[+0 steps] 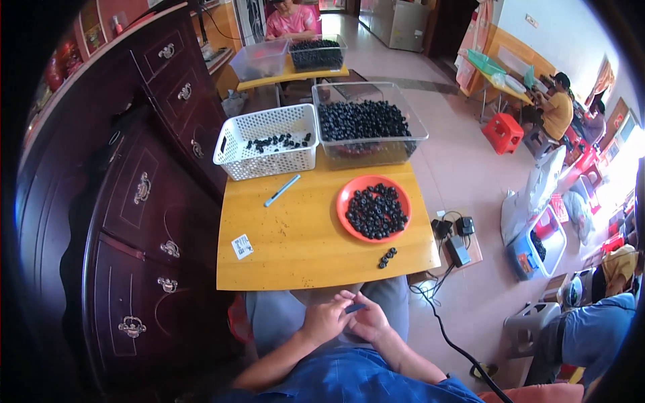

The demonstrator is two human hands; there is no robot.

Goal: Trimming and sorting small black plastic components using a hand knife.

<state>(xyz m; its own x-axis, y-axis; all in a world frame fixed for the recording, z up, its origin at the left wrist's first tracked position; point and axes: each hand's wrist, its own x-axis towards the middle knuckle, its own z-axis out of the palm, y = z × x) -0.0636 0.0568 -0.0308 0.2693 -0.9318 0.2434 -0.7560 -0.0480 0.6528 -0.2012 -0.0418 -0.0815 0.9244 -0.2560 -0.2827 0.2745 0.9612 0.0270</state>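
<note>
Above my lap, just off the table's near edge, my two hands meet. My left hand (324, 324) is closed, its fingertips bent toward the other palm. My right hand (371, 321) is turned partly palm up with its fingers curled in. A small dark flat piece (355, 308) shows between the hands; its exact kind is too small to tell. On the table, a red plate (341, 218) holds many small black ring-shaped parts (376, 211). Several more black parts (387, 257) lie loose beside the plate, near my right hand.
A white perforated basket (232, 164) with scattered black parts and a clear bin (369, 156) full of them stand at the table's far side. A blue pen (282, 190) and a white label (242, 246) lie left. Power adapters (458, 250) with cables sit right; dark drawers (134, 235) flank the left.
</note>
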